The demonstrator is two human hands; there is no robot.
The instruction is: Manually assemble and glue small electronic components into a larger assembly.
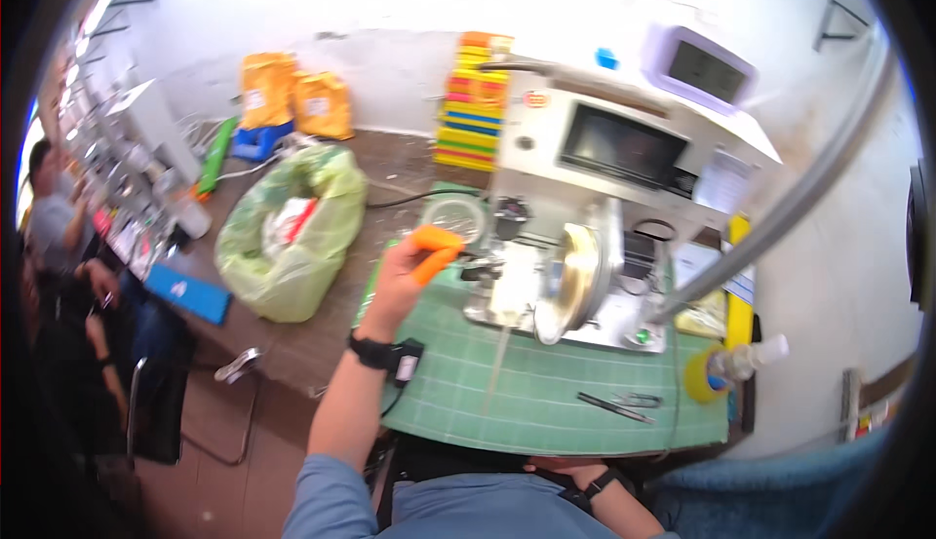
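Note:
My left hand (402,271) reaches over the bench with orange covers on the thumb and index finger. Their tips come together in a pinch beside the small metal fittings (480,264) at the left side of a benchtop machine (526,164). Whatever lies between the tips is too small to make out. A wheel-like reel (573,281) with a pale gold rim stands on the machine's metal base, right of that hand. Low by my lap, under the mat's front edge, rests my right hand (565,465), its fingers lying flat and partly hidden; it appears to hold nothing.
Tweezers (614,406) lie on the green cutting mat (546,393). A yellow bottle (707,375) stands at the right edge, below a grey pipe (780,217). Left are a bag-lined bin (336,237) and a blue case (187,292). Stacked coloured trays (473,110) stand behind. People sit far left.

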